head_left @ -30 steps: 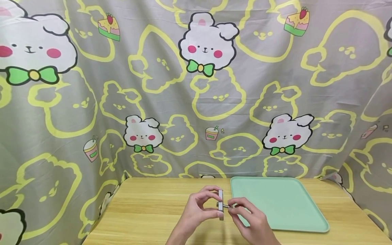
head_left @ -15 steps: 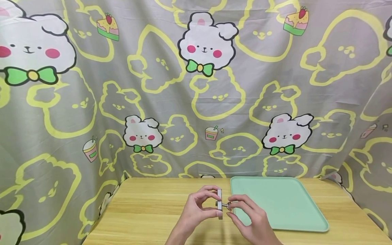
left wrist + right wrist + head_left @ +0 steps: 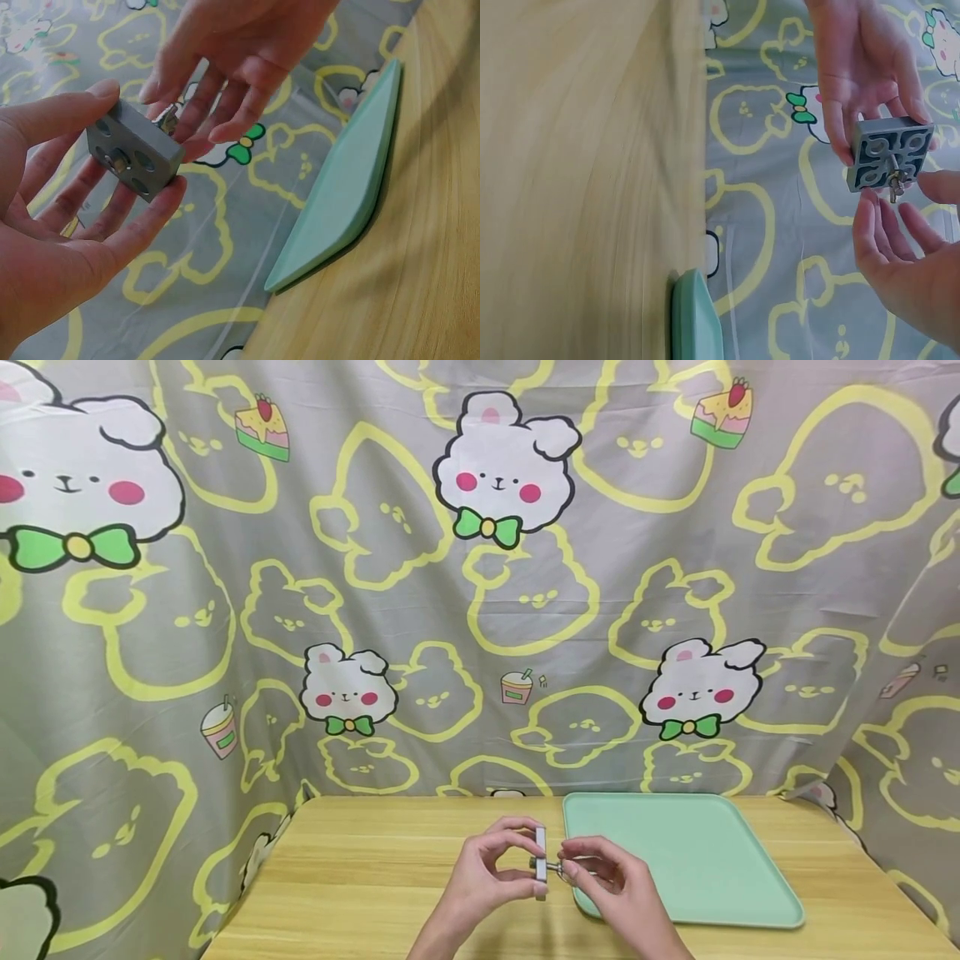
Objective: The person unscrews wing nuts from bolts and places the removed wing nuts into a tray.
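Observation:
My left hand [image 3: 483,872] grips a grey square block [image 3: 541,864] by its edges, thumb on one edge and fingertips on the opposite one. In the left wrist view the block [image 3: 135,150] shows several round holes and a bolt [image 3: 118,160] through its centre. On the far face, the right wrist view shows recessed rings and a metal wing nut [image 3: 898,180] on the bolt's shank. My right hand [image 3: 622,885] has its thumb and fingers around this wing nut, the thumb at one wing. The fingers partly hide the nut in the head view.
A pale green tray [image 3: 697,860] lies on the wooden table [image 3: 360,852], to the right of and behind the hands. Behind the table hangs a grey curtain [image 3: 450,635] printed with rabbits. The block is held above the table.
My right fingers have shifted around the wing nut, and the thumb has come up from below it against the nut. My left hand and the block have stayed nearly still.

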